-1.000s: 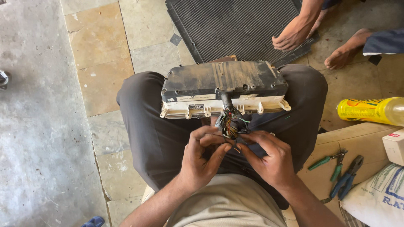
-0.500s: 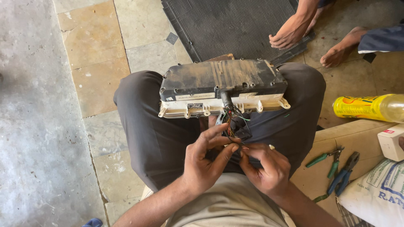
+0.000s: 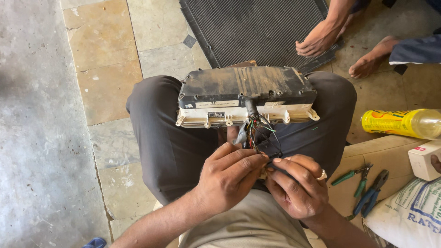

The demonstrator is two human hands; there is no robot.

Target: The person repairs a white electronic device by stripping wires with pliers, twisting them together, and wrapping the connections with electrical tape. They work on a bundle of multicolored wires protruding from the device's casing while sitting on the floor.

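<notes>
A dirty black and cream instrument-cluster housing (image 3: 245, 94) rests across my knees. A bundle of coloured wires (image 3: 256, 131) hangs from its near side down into my lap. My left hand (image 3: 227, 177) and my right hand (image 3: 296, 186) meet just below the housing, fingertips pinched together on the ends of those wires. A small pale connector piece shows between the fingertips. My right hand wears a ring.
A dark ribbed radiator panel (image 3: 252, 27) lies on the floor ahead, with another person's hand (image 3: 319, 41) and bare foot (image 3: 367, 64) by it. At right are a yellow bottle (image 3: 399, 123), green pliers (image 3: 353, 174), blue pliers (image 3: 374, 195), a white box (image 3: 425, 158) and a white sack (image 3: 409, 216).
My hands have drawn closer together on the wire ends and shifted slightly toward me. The housing stays on my knees.
</notes>
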